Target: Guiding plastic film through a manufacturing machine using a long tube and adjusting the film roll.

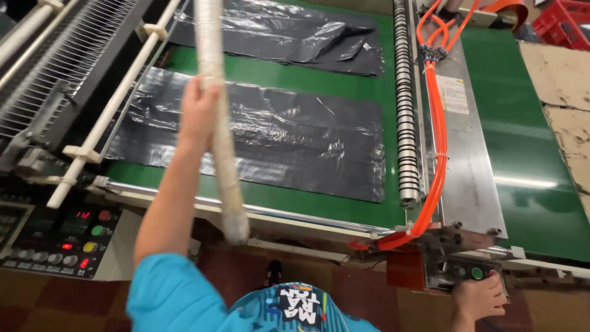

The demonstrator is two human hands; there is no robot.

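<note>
My left hand (198, 114) is raised over the machine and grips a long white taped stick (222, 147) that runs from the top of the view down past the front edge. Under it a stack of black plastic bags (295, 138) lies flat on the green conveyor belt (369, 212). A second stack of black bags (289, 34) lies farther back on the belt. My right hand (478, 299) rests on a small button box (464, 270) with a green button at the lower right of the machine.
A control panel (52, 237) with coloured buttons and a red display sits at the lower left. White bars (117, 101) and a wire rack cross the left side. A striped roller (404, 104) and orange hoses (437, 141) run along the belt's right. A red crate (565, 21) is top right.
</note>
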